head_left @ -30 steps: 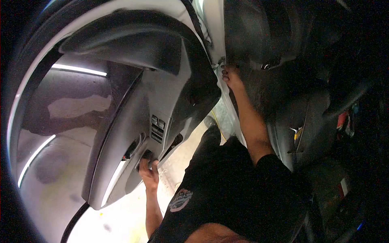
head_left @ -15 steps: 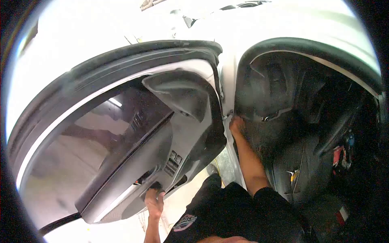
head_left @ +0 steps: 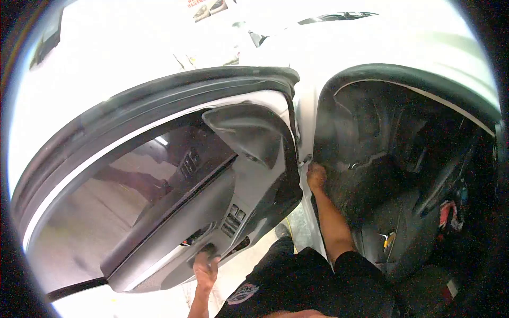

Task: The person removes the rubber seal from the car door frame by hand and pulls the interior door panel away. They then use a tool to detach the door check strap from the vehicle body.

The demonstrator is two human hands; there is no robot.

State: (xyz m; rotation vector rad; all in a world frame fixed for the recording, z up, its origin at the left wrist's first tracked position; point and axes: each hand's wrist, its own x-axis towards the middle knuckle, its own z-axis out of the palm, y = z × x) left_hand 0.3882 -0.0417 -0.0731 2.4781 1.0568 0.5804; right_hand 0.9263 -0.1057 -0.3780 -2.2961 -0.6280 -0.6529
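Nearest, the left forearm rises steeply from the lower edge, and the left hand (head_left: 205, 269) points up the frame at the grey moulded-plastic door panel (head_left: 175, 241). Its fingers are curled, thumb apart on the right-hand side, around or against a small dark patch (head_left: 208, 248); whether that is a loose piece or a recess I cannot tell. The panel lies mostly up and left of these fingers, its long axis slanting from lower left to upper centre, with the black window-switch cluster (head_left: 233, 220) up and right of them. The left hand is the nearer to the panel's lower edge.

Farther off, the right arm slants up and left to the right hand (head_left: 317, 176), fingers bent beside a small metal fitting (head_left: 306, 158) in the door gap. Their grip is unclear. Beyond spreads the dark car interior (head_left: 371, 127).
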